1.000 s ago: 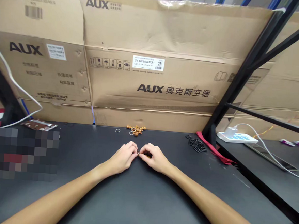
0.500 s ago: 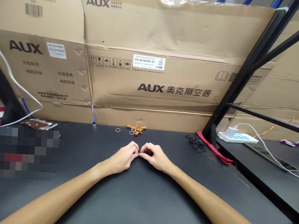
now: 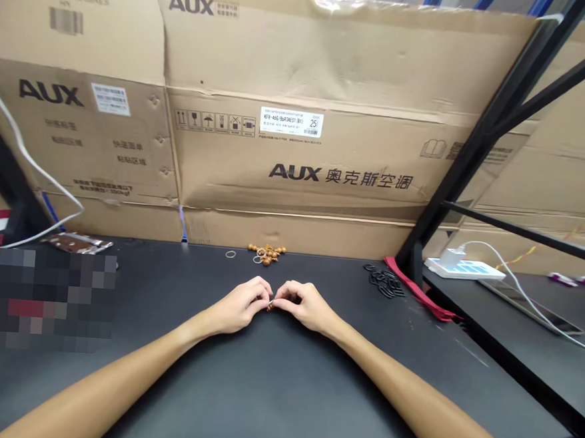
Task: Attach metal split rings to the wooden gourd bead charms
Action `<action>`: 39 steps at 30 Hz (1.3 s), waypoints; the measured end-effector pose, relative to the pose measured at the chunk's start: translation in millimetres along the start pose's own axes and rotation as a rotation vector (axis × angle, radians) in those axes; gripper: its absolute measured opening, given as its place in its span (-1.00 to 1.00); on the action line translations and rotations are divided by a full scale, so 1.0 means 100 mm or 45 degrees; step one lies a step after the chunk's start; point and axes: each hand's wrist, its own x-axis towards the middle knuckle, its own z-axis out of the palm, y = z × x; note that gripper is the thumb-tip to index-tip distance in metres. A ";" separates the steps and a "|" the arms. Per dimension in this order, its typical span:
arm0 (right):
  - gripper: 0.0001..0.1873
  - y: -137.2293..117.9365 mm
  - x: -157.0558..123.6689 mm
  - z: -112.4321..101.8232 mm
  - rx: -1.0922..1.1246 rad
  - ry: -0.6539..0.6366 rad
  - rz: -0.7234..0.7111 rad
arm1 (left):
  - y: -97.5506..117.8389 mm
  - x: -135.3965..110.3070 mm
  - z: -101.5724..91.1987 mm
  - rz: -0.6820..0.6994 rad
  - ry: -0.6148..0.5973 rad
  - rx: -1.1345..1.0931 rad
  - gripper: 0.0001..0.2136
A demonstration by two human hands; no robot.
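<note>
Over the middle of the black table, my left hand (image 3: 243, 305) and my right hand (image 3: 307, 307) meet fingertip to fingertip, both closed in a pinch. Between them is a small metal ring (image 3: 271, 301), mostly hidden by the fingers. A tiny brown piece (image 3: 269, 307) shows just below it; its exact kind is too small to tell. Beyond my hands lies a pile of brown gourd-shaped wooden charms (image 3: 268, 260) with metal rings on it. A loose metal ring (image 3: 230, 254) rests left of the pile.
Several black oval links (image 3: 384, 282) lie at the right, beside a red strap (image 3: 420, 293). A white power strip (image 3: 464, 268) stands past the black frame post (image 3: 423, 255). Cardboard (image 3: 294, 199) walls the back. A brown packet (image 3: 80, 242) lies at the left.
The fingers of my left hand have shifted slightly around the ring, and the tiny brown piece now shows beneath it. My right hand has hardly moved.
</note>
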 end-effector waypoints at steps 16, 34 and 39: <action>-0.89 -0.07 -0.02 0.02 -0.117 0.061 -0.060 | -0.05 -0.01 0.03 -0.006 -0.012 -0.001 -0.79; -0.92 -0.09 -0.03 0.09 -0.254 0.085 -0.168 | -0.08 0.00 -0.03 -0.061 -0.091 -0.140 -0.76; -0.91 -0.05 -0.01 0.07 -0.233 0.044 -0.171 | -0.05 0.00 -0.04 -0.050 -0.058 -0.130 -0.76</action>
